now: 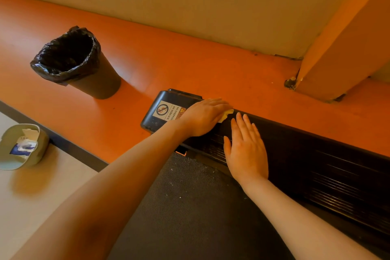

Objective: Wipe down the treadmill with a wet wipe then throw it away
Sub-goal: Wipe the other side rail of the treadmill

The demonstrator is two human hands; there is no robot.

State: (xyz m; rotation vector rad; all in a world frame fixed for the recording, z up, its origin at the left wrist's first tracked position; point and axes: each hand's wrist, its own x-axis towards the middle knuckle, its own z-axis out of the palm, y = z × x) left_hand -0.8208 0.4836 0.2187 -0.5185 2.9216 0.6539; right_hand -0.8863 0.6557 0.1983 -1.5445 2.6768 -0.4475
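Head view, wipe: the pale yellow crumpled wet wipe (pixel 226 114) lies on the ribbed black side rail of the treadmill (pixel 316 167), near its end cap, only a corner showing.
Left hand: the left hand (pixel 203 117) lies flat over the wipe with straight fingers, pressing it onto the rail, not curled round it.
Right hand: the right hand (pixel 245 150) rests flat and released on the same rail just beside the left, holding nothing.
Risk, wipe: held only by flat pressure, it could bunch up or slip out from under the palm on the ribs.
Risk, coverage: the dark textured running belt (pixel 190 202) shows pale specks; grooves may keep dirt if passes run across them.
Risk, disposal: the round black-bagged waste bin (pixel 71 61) stands well apart on the orange floor (pixel 190 63); a toss could miss.
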